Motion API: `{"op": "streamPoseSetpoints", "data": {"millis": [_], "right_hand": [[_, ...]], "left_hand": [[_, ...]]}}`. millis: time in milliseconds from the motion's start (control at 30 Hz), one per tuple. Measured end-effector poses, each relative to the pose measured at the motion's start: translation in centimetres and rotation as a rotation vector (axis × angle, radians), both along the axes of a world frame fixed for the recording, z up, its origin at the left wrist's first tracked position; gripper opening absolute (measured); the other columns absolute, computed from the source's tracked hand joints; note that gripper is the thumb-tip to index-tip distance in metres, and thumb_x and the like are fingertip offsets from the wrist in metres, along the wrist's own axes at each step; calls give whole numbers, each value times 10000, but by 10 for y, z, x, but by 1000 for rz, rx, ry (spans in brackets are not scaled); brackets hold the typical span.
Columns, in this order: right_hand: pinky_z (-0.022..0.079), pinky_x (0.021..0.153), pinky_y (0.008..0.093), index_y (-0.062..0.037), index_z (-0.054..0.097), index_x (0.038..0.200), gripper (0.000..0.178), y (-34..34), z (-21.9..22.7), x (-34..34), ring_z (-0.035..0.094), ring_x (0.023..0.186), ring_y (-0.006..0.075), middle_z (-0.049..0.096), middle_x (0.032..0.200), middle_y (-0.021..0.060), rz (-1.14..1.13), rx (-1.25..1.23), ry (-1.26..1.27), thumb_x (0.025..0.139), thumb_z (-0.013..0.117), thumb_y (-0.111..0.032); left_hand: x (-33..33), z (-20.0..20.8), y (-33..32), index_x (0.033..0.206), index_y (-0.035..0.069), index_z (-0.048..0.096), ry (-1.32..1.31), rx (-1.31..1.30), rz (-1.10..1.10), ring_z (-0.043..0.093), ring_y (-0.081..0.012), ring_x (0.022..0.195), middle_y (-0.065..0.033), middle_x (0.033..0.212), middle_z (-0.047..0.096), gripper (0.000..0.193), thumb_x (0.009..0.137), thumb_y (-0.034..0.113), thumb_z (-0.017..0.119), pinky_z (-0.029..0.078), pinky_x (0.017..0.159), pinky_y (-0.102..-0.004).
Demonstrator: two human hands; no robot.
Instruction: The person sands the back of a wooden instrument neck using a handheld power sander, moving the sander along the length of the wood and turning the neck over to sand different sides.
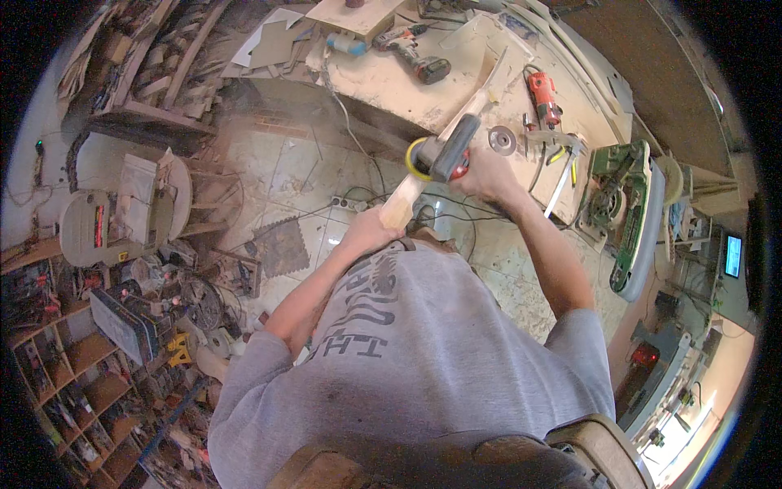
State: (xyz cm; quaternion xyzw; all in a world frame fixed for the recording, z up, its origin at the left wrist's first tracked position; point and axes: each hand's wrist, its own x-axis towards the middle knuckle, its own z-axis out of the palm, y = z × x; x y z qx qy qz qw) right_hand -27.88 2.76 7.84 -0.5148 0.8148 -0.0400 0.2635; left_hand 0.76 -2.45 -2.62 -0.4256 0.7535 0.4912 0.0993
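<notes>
My left hand point(371, 234) is wrapped round the near end of a long, pale wooden piece point(401, 202), close to my body. The wood slants up and away to the right over the workbench edge. My right hand point(491, 175) grips a power sander point(454, 151) with a dark grey body, some red parts and a round, yellow-edged pad point(418, 159). That pad is against or just over the middle of the wood; exact contact is hard to make out. The sander's body hides part of the piece and some of my right fingers.
On the workbench point(371, 91) lie a cordless drill point(415, 55), a red power tool point(543, 96), a round disc point(502, 140) and a metal square point(564, 181). A green belt sander point(631, 208) stands at the right. Cables point(358, 138) hang to the dusty floor; cubby shelves point(85, 359) fill the left.
</notes>
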Motion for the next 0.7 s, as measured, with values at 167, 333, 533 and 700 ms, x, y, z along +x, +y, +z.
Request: {"op": "streamPoseSetpoints", "data": {"millis": [167,333,533,700], "right_hand": [[590,829,504,-13,730,1057,564,2,27,7,749,887,430,751,907,265,13,-91,-183,662,833,-403],[586,844,506,-10,725,1061,585,-1,-6,-18,745,915,435,749,937,287,39,-2,3,677,825,-440],[583,863,483,0,733,989,539,5,-12,-3,739,930,439,740,926,299,101,-15,-46,675,824,-428],[587,840,508,11,730,1024,581,-2,0,-12,741,882,446,746,900,281,46,-24,-36,674,827,-442]], "left_hand": [[16,-11,-3,1230,45,711,62,88,36,718,-390,1091,-226,1146,755,618,769,430,858,550,945,-452],[13,-28,-6,1228,40,679,66,164,9,720,-298,1011,-163,1110,762,576,798,378,862,544,911,-415],[17,-28,-10,1176,19,729,73,128,11,741,-340,999,-200,1076,771,601,760,428,873,553,897,-427],[15,-23,-8,1159,6,729,73,209,25,738,-323,967,-187,1046,773,579,769,409,872,551,875,-413]]}}
